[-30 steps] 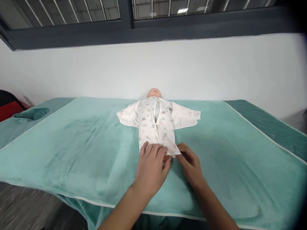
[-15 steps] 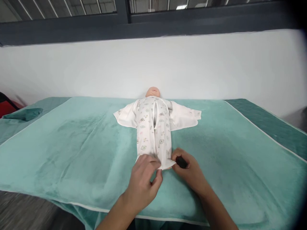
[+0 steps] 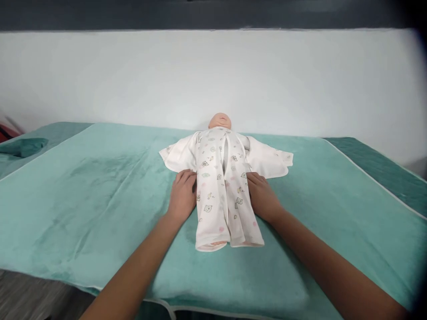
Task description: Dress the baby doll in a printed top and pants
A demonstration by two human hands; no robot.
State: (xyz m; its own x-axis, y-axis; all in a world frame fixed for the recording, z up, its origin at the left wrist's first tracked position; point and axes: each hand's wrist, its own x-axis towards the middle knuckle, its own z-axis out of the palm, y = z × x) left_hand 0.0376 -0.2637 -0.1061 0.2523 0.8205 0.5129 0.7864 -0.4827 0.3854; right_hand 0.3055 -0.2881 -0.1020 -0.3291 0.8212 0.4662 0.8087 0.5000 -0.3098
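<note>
Beside garment, left hand, right hand, fingertips obscured

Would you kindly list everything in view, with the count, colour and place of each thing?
doll: one, pinkish, lying on the cloth, head nearest the wall
garment: one, white with small prints, on the doll, sleeves spread
cloth: one, light teal with pale edging, under the doll
darker cloth: count unclear, darker teal, at both sides
wall: one, white, behind
frame: one, dark grey, top edge
partly cropped item: count unclear, red and black, left edge
floor: grey, bottom left
left hand: one, bare, at the garment's left edge
right hand: one, bare, at its right edge
</note>
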